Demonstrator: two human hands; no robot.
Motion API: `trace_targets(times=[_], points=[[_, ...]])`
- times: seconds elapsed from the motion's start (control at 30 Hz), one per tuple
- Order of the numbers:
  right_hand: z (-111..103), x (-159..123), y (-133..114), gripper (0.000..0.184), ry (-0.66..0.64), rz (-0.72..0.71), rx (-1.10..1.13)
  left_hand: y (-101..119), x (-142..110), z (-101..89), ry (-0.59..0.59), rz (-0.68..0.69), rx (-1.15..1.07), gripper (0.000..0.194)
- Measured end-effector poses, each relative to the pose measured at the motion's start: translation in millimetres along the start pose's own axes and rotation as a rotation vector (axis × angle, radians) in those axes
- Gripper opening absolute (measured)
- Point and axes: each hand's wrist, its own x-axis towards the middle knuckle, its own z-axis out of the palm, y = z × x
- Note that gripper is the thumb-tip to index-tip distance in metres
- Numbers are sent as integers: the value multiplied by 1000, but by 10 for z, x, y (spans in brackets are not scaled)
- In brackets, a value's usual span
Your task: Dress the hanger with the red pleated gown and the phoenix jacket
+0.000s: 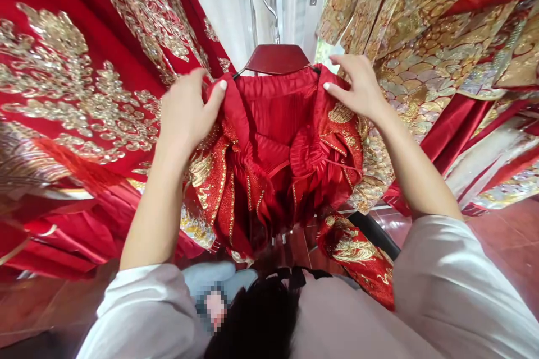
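A red garment with gold embroidery (278, 162) hangs in front of me from a dark red wooden hanger (275, 59) with a metal hook. My left hand (187, 109) grips the garment's left top edge, thumb pressed on the red fabric. At the right top edge, my right hand (357, 87) pinches the cloth with fingers and thumb. The garment's striped red lining faces me and its lower part bunches downward.
Another red gown with gold sequin embroidery (84, 84) hangs close on the left. Gold and red embroidered robes (446, 50) hang on the right. A white window frame (236, 0) lies behind the hanger. Red tiled floor (505, 235) shows below.
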Motion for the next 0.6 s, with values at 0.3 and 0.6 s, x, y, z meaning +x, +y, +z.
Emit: trace_targets(times=[0.3,0.6], points=[[128,108,157,62,20,31,105,-378,210,226,-103,201,-243,61],[124,390,421,59,-50,86,152,-474,654,280,-93,50,-447,72]])
